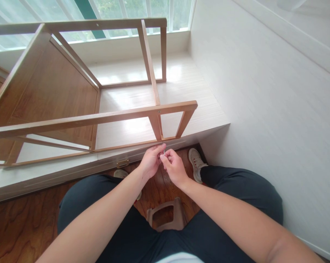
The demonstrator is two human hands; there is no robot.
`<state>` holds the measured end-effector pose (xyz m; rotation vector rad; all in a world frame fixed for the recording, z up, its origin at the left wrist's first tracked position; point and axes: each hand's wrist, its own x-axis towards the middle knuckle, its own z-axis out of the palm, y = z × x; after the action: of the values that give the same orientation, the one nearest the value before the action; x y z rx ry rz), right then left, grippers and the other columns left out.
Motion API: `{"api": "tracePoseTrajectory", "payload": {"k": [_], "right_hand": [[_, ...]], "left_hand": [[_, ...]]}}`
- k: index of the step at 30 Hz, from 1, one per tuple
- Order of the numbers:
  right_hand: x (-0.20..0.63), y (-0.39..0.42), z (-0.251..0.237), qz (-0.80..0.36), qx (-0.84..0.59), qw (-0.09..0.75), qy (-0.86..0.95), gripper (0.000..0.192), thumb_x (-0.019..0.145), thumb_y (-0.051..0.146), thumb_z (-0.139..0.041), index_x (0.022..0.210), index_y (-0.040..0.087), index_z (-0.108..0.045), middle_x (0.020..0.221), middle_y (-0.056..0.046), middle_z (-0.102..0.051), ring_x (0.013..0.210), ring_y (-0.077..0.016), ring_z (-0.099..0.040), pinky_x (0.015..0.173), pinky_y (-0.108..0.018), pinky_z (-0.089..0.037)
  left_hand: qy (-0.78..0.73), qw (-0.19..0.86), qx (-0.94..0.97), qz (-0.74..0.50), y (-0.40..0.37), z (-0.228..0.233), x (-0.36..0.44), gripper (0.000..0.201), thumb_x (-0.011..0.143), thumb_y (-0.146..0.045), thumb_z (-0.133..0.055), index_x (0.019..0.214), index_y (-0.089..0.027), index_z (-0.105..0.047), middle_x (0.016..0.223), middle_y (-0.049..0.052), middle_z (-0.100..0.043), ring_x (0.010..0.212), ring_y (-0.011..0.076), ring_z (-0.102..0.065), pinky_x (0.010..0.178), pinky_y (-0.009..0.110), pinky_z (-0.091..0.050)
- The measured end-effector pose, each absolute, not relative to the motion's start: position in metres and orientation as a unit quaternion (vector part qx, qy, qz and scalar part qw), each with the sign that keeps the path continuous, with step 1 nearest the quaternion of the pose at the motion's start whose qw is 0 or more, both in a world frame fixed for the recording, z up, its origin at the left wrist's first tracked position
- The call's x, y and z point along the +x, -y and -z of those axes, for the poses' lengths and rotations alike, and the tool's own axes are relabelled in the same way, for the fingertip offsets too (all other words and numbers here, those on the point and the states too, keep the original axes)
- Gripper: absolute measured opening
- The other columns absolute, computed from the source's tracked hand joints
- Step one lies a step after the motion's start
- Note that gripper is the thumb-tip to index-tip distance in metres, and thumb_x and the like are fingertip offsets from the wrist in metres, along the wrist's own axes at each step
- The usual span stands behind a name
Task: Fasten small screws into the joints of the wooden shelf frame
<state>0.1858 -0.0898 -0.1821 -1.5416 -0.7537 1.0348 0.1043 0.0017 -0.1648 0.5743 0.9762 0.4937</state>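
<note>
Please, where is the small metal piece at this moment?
In the head view, the metal piece is near the centre, between the left hand and right hand, just below the wooden frame.

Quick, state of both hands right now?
Left hand: fingers closed beside the metal piece; can't tell whether it grips it.
Right hand: closed, apparently pinching the metal piece.
</note>
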Motion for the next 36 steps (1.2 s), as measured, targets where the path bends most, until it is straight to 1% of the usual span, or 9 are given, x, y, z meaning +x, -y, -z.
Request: {"api": "tracePoseTrajectory", "payload": {"k": [7,12,17,20,22,25,28,32,36], "right_hand": [[0.1854,0.0897,0.1832,-0.449,-0.642,0.541,0.306,0.028,0.092,0.048,-0.06,0.082,0.024,-0.051,0.056,0.006,-0.051,0.051,-0.0124,-0.045,0.052,-0.024,-0.034],[0.182,0.0888,0.1818,-0.492,-0.599,0.575,0.261,0.031,0.095,0.051,-0.053,0.081,0.023,-0.051,0.054,0.006,-0.05,0.047,-0.0107,-0.042,0.046,-0.022,-0.033],[0.1829,0.0837,0.1829,-0.628,-0.482,0.602,0.105,0.027,0.089,0.048,-0.055,0.081,0.023,-0.051,0.052,0.006,-0.05,0.039,-0.0097,-0.036,0.038,-0.022,-0.025],[0.1859,0.0815,0.1832,-0.706,-0.401,0.583,0.04,0.024,0.087,0.044,-0.057,0.08,0.022,-0.05,0.053,0.006,-0.051,0.039,-0.0098,-0.037,0.038,-0.022,-0.026],[0.1868,0.0812,0.1827,-0.721,-0.379,0.579,0.023,0.023,0.087,0.043,-0.056,0.08,0.022,-0.05,0.054,0.005,-0.051,0.039,-0.0098,-0.038,0.039,-0.022,-0.026],[0.185,0.0821,0.1826,-0.703,-0.394,0.591,0.037,0.024,0.088,0.044,-0.056,0.079,0.022,-0.049,0.053,0.005,-0.052,0.038,-0.0098,-0.038,0.038,-0.022,-0.025],[0.1817,0.0843,0.1834,-0.652,-0.445,0.607,0.093,0.029,0.089,0.049,-0.056,0.079,0.023,-0.049,0.052,0.005,-0.052,0.038,-0.0099,-0.038,0.037,-0.021,-0.026],[0.1804,0.0884,0.1829,-0.551,-0.541,0.606,0.192,0.03,0.093,0.05,-0.055,0.081,0.022,-0.05,0.053,0.007,-0.051,0.041,-0.0088,-0.039,0.039,-0.021,-0.029],[0.1808,0.0904,0.182,-0.499,-0.588,0.589,0.243,0.028,0.095,0.048,-0.055,0.085,0.023,-0.05,0.054,0.008,-0.049,0.045,-0.009,-0.039,0.044,-0.021,-0.032]], "left_hand": [[-0.462,0.818,0.256,-0.227,-0.0023,0.1668,0.105,0.04,0.06,-0.038,-0.092,0.068,-0.015,-0.06,0.06,-0.002,-0.056,0.053,0.0115,-0.055,0.048,0.025,-0.043],[-0.45,0.826,0.263,-0.213,-0.0022,0.1703,0.1043,0.045,0.063,-0.044,-0.09,0.069,-0.018,-0.054,0.054,-0.004,-0.051,0.045,0.0109,-0.051,0.041,0.023,-0.038],[-0.446,0.836,0.267,-0.176,0.0006,0.1671,0.1036,0.047,0.067,-0.05,-0.086,0.069,-0.02,-0.05,0.049,-0.007,-0.047,0.033,0.0101,-0.044,0.034,0.025,-0.035],[-0.461,0.825,0.268,-0.186,0.0027,0.1651,0.1033,0.043,0.07,-0.05,-0.084,0.071,-0.02,-0.052,0.05,-0.008,-0.048,0.029,0.0094,-0.041,0.03,0.024,-0.031],[-0.466,0.821,0.269,-0.192,0.0037,0.1644,0.1029,0.042,0.07,-0.048,-0.083,0.072,-0.02,-0.053,0.05,-0.008,-0.048,0.029,0.0091,-0.041,0.03,0.023,-0.03],[-0.456,0.824,0.278,-0.188,0.0051,0.1637,0.1026,0.041,0.071,-0.049,-0.082,0.072,-0.02,-0.052,0.05,-0.008,-0.048,0.028,0.0107,-0.042,0.029,0.024,-0.031],[-0.452,0.821,0.288,-0.197,0.0061,0.1635,0.103,0.039,0.071,-0.049,-0.082,0.079,-0.02,-0.056,0.052,-0.008,-0.047,0.029,0.0115,-0.043,0.03,0.026,-0.036],[-0.455,0.812,0.281,-0.234,0.0046,0.1662,0.1037,0.041,0.066,-0.044,-0.087,0.084,-0.016,-0.063,0.059,-0.005,-0.051,0.04,0.0102,-0.05,0.038,0.025,-0.041],[-0.455,0.805,0.285,-0.251,0.0014,0.1706,0.1035,0.04,0.065,-0.041,-0.089,0.084,-0.013,-0.069,0.061,-0.003,-0.053,0.05,0.0102,-0.053,0.044,0.023,-0.041]]}}
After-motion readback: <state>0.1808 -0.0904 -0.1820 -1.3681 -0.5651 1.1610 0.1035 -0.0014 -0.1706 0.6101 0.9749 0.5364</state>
